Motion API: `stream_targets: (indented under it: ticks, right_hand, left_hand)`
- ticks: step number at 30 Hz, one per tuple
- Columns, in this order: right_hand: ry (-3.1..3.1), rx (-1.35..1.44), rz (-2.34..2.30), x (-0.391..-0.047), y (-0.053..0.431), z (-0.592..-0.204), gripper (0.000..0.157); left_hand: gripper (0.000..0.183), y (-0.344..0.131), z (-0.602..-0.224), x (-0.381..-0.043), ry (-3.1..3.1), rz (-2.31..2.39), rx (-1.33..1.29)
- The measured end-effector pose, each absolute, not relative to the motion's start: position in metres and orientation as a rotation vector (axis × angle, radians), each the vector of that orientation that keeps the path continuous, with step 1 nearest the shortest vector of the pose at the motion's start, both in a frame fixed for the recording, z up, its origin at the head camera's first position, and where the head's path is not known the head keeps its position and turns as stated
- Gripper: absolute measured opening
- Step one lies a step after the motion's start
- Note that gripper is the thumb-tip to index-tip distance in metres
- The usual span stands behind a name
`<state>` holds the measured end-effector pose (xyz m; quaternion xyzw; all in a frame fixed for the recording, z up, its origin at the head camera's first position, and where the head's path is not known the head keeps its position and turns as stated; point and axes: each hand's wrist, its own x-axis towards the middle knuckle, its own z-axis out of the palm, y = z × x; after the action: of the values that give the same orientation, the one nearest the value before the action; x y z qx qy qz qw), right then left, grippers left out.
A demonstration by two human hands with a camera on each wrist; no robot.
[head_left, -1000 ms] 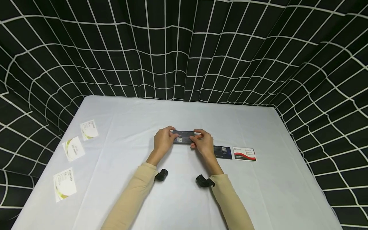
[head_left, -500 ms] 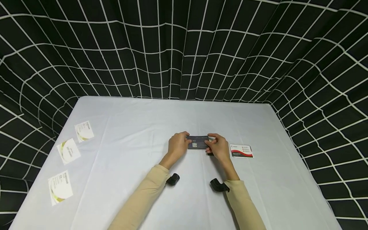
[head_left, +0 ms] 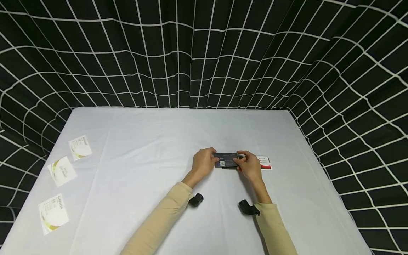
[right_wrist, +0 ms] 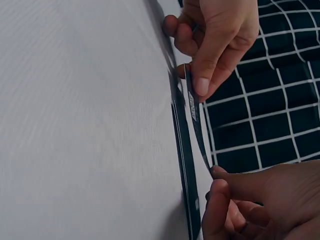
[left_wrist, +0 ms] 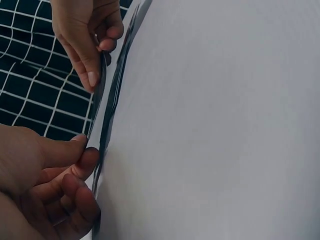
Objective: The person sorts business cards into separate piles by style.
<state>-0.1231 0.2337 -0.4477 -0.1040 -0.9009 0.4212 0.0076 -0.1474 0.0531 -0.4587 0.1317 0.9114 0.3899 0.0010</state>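
Between my two hands a dark business card (head_left: pixel 227 161) with a small QR code is held by its short ends. My left hand (head_left: pixel 203 163) pinches one end between thumb and fingers; my right hand (head_left: pixel 251 167) pinches the other. In the right wrist view the held card (right_wrist: pixel 196 117) looks slightly bowed and sits just above a dark stack of cards (right_wrist: pixel 184 150) on the table. That lower stack is mostly covered in the head view. A white card with a red band (head_left: pixel 265 163) lies to the right, partly behind my right hand.
Several white cards with gold curves lie along the table's left side: an upper card (head_left: pixel 80 147), a middle card (head_left: pixel 62 171) and a lower card (head_left: pixel 53 213). White cloth covers the table (head_left: pixel 153 198). A black curtain with white grid lines (head_left: pixel 178 63) surrounds it.
Both hands have carried the dark card rightward, over the dark card lying on the table. My right hand now partly covers the white and red card. The head view has shifted a little.
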Motion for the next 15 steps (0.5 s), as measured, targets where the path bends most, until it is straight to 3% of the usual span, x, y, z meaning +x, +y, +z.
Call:
stream_targets:
  ticks: [15]
  right_hand:
    - [-2.806, -0.33, 1.121, -0.115, 0.254, -0.455, 0.032]
  left_hand:
    - [0.027, 0.073, -0.463, -0.151, 2.822, 1.196, 0.417]
